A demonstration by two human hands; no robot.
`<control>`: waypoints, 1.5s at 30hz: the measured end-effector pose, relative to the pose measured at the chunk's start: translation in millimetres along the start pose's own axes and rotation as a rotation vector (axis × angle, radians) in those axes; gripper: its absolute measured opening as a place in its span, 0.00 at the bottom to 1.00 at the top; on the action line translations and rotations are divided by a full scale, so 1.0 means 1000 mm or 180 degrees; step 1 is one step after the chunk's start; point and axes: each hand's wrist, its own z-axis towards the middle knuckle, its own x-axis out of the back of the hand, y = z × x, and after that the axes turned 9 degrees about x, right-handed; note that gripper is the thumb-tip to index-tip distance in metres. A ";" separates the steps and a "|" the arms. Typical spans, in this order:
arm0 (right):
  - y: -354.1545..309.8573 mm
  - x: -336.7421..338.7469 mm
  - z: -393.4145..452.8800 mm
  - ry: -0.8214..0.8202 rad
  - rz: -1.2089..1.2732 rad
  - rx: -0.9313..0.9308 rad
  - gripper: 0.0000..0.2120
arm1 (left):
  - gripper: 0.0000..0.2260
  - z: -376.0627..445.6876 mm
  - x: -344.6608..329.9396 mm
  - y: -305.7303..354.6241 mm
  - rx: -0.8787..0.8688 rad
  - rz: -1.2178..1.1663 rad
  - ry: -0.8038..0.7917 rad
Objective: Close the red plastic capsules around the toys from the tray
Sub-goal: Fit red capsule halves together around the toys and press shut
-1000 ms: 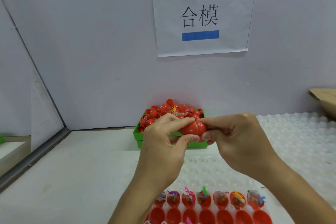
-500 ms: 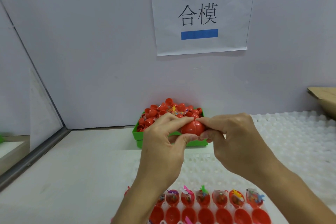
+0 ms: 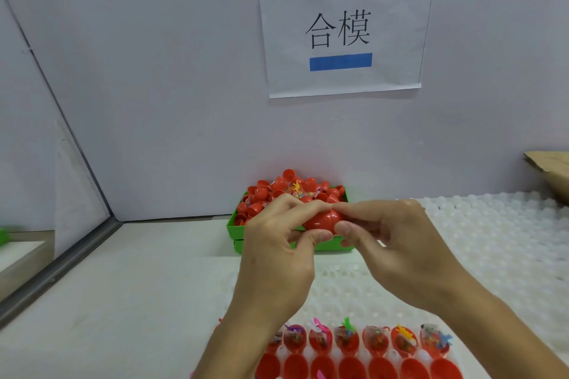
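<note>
Head view: left hand (image 3: 277,258) and right hand (image 3: 397,252) both pinch one red capsule (image 3: 323,220) between fingertips, held above the desk (image 3: 123,301), just in front of the green bin (image 3: 238,232); the tray (image 3: 425,357) of toy-filled halves lies near.

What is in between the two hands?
A red capsule, seen from the head camera. The left hand and the right hand both pinch it with their fingers, in front of the green bin.

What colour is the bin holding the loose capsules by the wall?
Green; the rectangular plastic bin shows best in the head view, behind the hands.
</note>
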 end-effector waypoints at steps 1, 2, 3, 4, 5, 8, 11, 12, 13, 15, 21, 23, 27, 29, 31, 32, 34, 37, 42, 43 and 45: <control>-0.001 -0.001 0.001 0.0106 0.0125 -0.0070 0.14 | 0.13 0.000 0.000 0.000 -0.0012 -0.0002 -0.0025; -0.002 -0.001 0.002 0.0200 0.0215 -0.0163 0.17 | 0.13 -0.001 0.000 0.000 -0.0025 -0.0007 -0.0039; -0.002 -0.001 0.003 0.0271 0.0323 -0.0275 0.19 | 0.13 -0.001 -0.001 0.000 -0.0039 -0.0013 -0.0042; -0.002 -0.001 0.003 0.0315 0.0446 -0.0386 0.20 | 0.13 -0.001 -0.001 0.001 -0.0054 -0.0020 -0.0033; -0.003 -0.001 0.004 0.0342 0.0530 -0.0462 0.21 | 0.13 -0.001 -0.001 0.002 -0.0071 -0.0032 -0.0015; -0.007 -0.003 0.006 0.0421 0.0612 -0.0521 0.22 | 0.13 -0.001 -0.001 0.003 -0.0076 -0.0082 0.0011; -0.007 -0.005 0.006 0.0518 0.0751 -0.0550 0.19 | 0.15 0.000 -0.001 0.002 -0.0087 -0.0087 -0.0016; -0.007 -0.006 0.006 0.0546 0.0820 -0.0579 0.18 | 0.16 0.000 0.000 0.001 -0.0083 -0.0091 -0.0027; -0.007 -0.006 0.006 0.0574 0.0897 -0.0613 0.17 | 0.17 0.000 0.000 0.001 -0.0072 -0.0093 -0.0035; -0.006 -0.005 0.006 0.0607 0.1027 -0.0675 0.16 | 0.18 0.001 0.001 0.000 -0.0042 -0.0066 -0.0029; -0.008 -0.007 0.006 0.0687 0.1141 -0.0753 0.14 | 0.16 0.001 0.000 0.003 0.0003 -0.0100 0.0030; -0.008 -0.007 0.006 0.0729 0.1158 -0.0769 0.14 | 0.16 0.001 0.000 0.004 0.0016 -0.0077 0.0057; -0.010 -0.009 0.006 0.0764 0.1173 -0.0779 0.14 | 0.17 0.001 0.001 0.003 -0.0036 -0.0046 0.0054; -0.010 -0.009 0.005 0.0712 0.1100 -0.0754 0.14 | 0.16 0.002 0.002 0.003 -0.0080 -0.0013 0.0048; -0.011 -0.008 0.005 0.0613 0.1003 -0.0706 0.14 | 0.17 0.002 0.002 0.005 -0.0171 0.0069 0.0097; -0.012 -0.008 0.005 0.0588 0.0953 -0.0682 0.14 | 0.18 0.002 0.002 0.005 -0.0202 0.0083 0.0124; -0.012 -0.007 0.006 0.0594 0.0846 -0.0641 0.15 | 0.19 0.001 0.002 0.004 -0.0248 0.0078 0.0148; -0.012 -0.009 0.004 0.0625 0.0742 -0.0637 0.18 | 0.21 -0.001 -0.002 0.003 -0.0252 0.0075 0.0186; -0.013 -0.011 0.004 0.0569 0.0769 -0.0685 0.20 | 0.22 -0.001 -0.004 0.001 -0.0027 -0.0085 0.0203; -0.013 -0.011 0.005 0.0539 0.0807 -0.0695 0.20 | 0.22 -0.001 -0.002 0.001 0.0026 -0.0098 0.0201; -0.012 -0.011 0.005 0.0494 0.0858 -0.0743 0.20 | 0.22 0.001 0.000 0.001 0.0111 -0.0177 0.0171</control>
